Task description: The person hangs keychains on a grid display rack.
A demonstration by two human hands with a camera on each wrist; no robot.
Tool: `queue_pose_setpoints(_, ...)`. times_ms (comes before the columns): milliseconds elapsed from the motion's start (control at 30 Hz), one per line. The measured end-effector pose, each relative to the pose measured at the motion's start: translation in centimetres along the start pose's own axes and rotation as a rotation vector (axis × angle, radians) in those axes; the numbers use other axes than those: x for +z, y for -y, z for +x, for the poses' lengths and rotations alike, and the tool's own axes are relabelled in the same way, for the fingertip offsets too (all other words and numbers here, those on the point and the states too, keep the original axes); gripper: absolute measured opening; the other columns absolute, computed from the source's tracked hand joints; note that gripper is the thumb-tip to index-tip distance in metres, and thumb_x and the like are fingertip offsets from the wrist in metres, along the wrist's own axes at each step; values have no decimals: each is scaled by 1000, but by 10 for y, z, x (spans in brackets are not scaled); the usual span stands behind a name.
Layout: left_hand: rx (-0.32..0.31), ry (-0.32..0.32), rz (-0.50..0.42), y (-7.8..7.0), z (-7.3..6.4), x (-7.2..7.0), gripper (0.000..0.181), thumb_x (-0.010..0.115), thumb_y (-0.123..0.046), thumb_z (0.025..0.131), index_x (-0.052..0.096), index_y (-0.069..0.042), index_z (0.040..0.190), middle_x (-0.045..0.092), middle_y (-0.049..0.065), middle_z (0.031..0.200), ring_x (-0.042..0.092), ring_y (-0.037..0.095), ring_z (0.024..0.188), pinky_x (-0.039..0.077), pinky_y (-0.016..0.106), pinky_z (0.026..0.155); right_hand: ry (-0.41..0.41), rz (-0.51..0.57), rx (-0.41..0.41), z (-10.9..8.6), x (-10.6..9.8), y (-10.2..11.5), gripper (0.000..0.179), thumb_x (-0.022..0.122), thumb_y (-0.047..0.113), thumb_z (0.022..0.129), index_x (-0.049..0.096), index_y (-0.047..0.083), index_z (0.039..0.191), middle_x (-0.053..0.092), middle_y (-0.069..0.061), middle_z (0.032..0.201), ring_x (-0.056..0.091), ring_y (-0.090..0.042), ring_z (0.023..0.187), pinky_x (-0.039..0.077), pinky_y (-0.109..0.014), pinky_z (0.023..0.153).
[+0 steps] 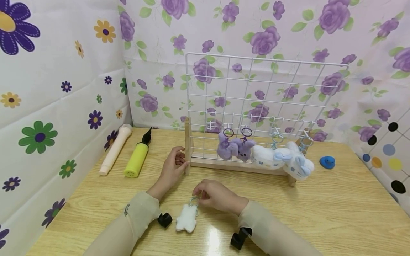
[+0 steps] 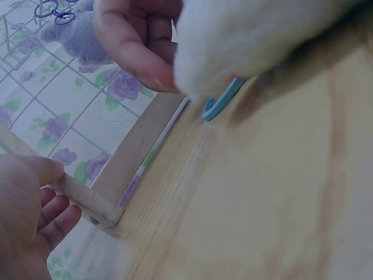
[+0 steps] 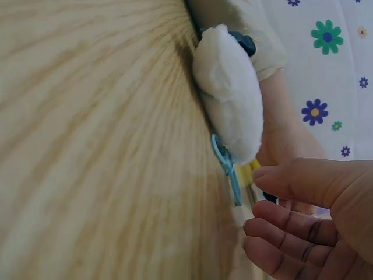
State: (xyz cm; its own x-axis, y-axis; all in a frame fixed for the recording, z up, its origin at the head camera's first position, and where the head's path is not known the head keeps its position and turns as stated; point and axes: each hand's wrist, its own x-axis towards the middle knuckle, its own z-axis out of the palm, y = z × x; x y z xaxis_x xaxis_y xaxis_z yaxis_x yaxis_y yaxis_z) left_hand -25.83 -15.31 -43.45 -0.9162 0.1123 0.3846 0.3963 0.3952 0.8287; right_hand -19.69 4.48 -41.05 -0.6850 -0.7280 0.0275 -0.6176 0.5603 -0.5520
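A white plush keychain (image 1: 187, 217) with a light blue ring (image 1: 193, 201) lies on the wooden table, below the grid rack. My right hand (image 1: 215, 195) is beside the ring, fingers loosely bent. In the right wrist view, thumb and fingers stand apart with nothing between them, close to the blue clasp (image 3: 229, 169) and the plush (image 3: 230, 96). My left hand (image 1: 173, 167) grips the left wooden post (image 1: 187, 142) of the white wire grid rack (image 1: 250, 76). The left wrist view has the thumb on one side of the post (image 2: 87, 195) and the fingers on the other.
Purple plush keychains (image 1: 235, 148) and white ones with blue bows (image 1: 282, 159) hang from the rack's hooks. A yellow hand pump (image 1: 136, 160) and a pale pink tube (image 1: 116, 149) lie at the left. At the right sits a small blue duck (image 1: 327, 162). Flowered cloth walls border the table.
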Motion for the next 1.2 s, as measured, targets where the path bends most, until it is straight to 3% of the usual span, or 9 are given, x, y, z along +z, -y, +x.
queue_pose_setpoints(233,38,-3,-18,12,2,0,46,67,-1,87,45,-6,128,58,18,105,59,26,90,49,24,77,8,-50,-12,3,4,-3,20,70,11,87,69,8,106,63,-4,97,57,-8,78,46,-15,69)
queue_pose_setpoints(433,28,-3,-8,10,3,1,46,66,0,88,44,-5,128,58,19,106,59,27,90,48,24,77,24,-59,-8,6,6,-4,20,71,13,87,69,8,106,62,-3,97,57,-8,78,46,-14,69)
queue_pose_setpoints(533,8,0,0,5,2,1,46,65,2,88,43,-2,129,57,22,107,59,30,92,49,28,78,29,-64,-11,6,6,-4,19,71,13,87,70,8,106,61,-3,96,56,-7,77,45,-14,68)
queue_pose_setpoints(800,6,21,-2,-31,-6,-8,44,62,6,88,43,5,127,56,27,107,58,36,92,50,37,80,61,-90,13,10,4,-1,17,72,16,86,68,12,102,58,-1,93,53,-5,75,44,-14,67)
queue_pose_setpoints(1200,2,6,-2,-31,-8,-7,44,62,7,88,43,5,127,57,26,106,58,36,92,50,40,80,113,-103,86,16,4,2,19,77,15,81,63,12,93,53,3,89,47,-3,75,42,-15,68)
